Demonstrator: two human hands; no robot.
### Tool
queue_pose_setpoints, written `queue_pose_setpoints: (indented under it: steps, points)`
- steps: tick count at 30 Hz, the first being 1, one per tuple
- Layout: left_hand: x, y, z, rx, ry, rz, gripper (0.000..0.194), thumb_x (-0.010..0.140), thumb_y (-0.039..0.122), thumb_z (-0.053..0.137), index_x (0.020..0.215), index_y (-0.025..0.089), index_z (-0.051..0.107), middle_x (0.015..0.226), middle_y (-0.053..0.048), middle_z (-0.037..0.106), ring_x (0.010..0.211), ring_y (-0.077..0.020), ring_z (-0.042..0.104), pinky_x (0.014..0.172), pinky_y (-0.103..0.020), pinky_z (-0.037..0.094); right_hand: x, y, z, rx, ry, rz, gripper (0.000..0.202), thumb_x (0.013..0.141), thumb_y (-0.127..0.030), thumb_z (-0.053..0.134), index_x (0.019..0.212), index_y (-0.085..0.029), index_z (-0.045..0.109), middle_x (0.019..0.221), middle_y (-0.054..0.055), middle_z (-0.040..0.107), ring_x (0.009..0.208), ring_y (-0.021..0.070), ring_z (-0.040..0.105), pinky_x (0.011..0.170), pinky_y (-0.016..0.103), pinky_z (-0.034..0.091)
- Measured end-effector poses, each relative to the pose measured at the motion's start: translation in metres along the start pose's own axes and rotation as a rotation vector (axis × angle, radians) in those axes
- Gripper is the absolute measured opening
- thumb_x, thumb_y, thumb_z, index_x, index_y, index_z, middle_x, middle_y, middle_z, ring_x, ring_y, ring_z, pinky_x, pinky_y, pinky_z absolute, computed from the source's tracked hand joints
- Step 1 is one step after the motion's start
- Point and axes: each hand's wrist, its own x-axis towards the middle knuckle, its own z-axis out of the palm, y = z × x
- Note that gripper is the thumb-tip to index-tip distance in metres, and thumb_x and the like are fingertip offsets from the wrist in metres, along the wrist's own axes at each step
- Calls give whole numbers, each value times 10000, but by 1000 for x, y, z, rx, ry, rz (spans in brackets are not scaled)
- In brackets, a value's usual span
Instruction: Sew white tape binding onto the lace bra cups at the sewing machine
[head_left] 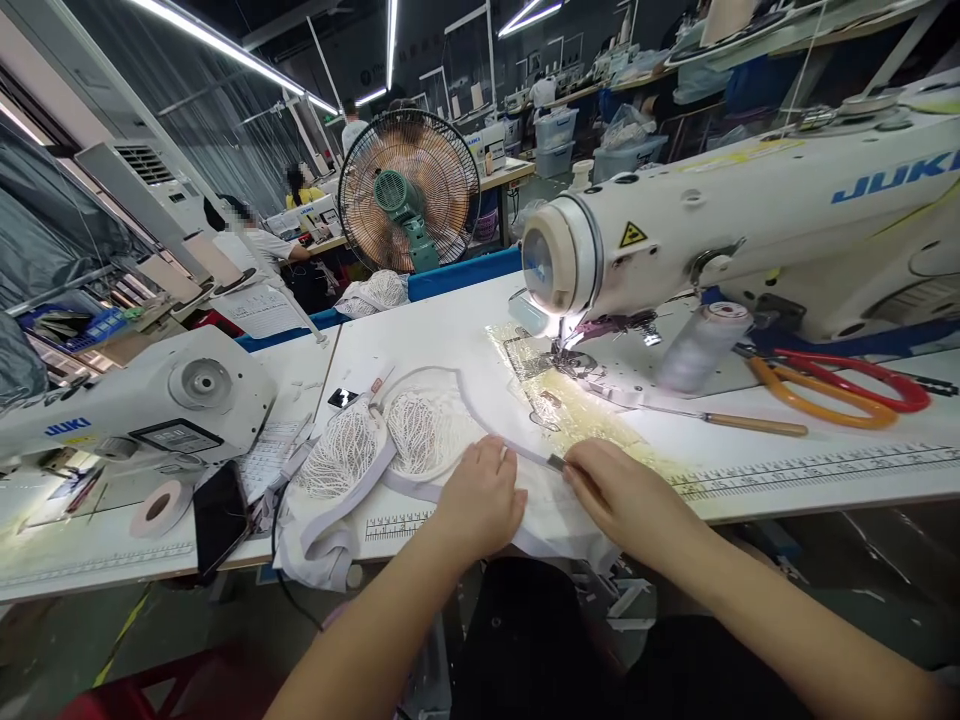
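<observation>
A white lace bra (424, 440) with grey edging lies on the white table, its cups to the left of my hands. My left hand (481, 500) presses on the fabric beside the right cup, its fingers curled together on the grey edge. To the right, my right hand (626, 500) pinches the band's edge, where a small dark tab (556, 462) shows at the fingertips. Behind my hands is the sewing machine's lit needle area (562, 345), with yellowish shiny sheeting (581, 405) on the table below it.
Right of the needle are a thread cone (705, 345), a wooden-handled tool (756, 424) and orange-handled scissors (825, 395). At left are a phone (221, 515), a tape roll (160, 508) and another machine (172, 395). A fan (409, 190) stands behind; people sit farther back.
</observation>
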Motion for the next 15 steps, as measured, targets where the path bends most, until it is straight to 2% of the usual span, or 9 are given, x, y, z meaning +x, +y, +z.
queue_pose_setpoints:
  steps: [2, 5, 9, 15]
  points:
    - [-2, 4, 3, -33, 35, -20, 467, 844, 358, 398, 1259, 145, 416, 1296, -190, 383, 1226, -317, 335, 994, -503, 301, 12, -3, 2, -106, -9, -17, 241, 858, -237, 323, 796, -181, 548, 760, 49, 542, 675, 153, 514, 526, 242, 316]
    - [-4, 3, 6, -58, 48, -7, 429, 843, 360, 407, 1254, 235, 425, 1317, -157, 348, 1244, -322, 307, 992, -533, 284, 28, -11, 7, -244, -52, -29, 236, 846, -228, 354, 805, -203, 585, 723, 24, 526, 629, 132, 485, 472, 234, 216]
    - [-5, -1, 7, -72, 40, 21, 408, 848, 363, 398, 1233, 240, 449, 1329, -152, 326, 1253, -324, 289, 998, -537, 275, 40, -18, 17, -360, -43, -42, 191, 815, -220, 397, 743, -212, 574, 687, 6, 492, 586, 114, 434, 450, 236, 135]
    - [-5, -1, 8, -86, 36, 12, 394, 850, 375, 390, 1211, 246, 480, 1338, -142, 312, 1254, -330, 281, 1005, -537, 264, 45, -18, 19, -408, -103, -63, 133, 761, -171, 446, 754, -193, 578, 698, 16, 493, 570, 110, 409, 456, 242, 132]
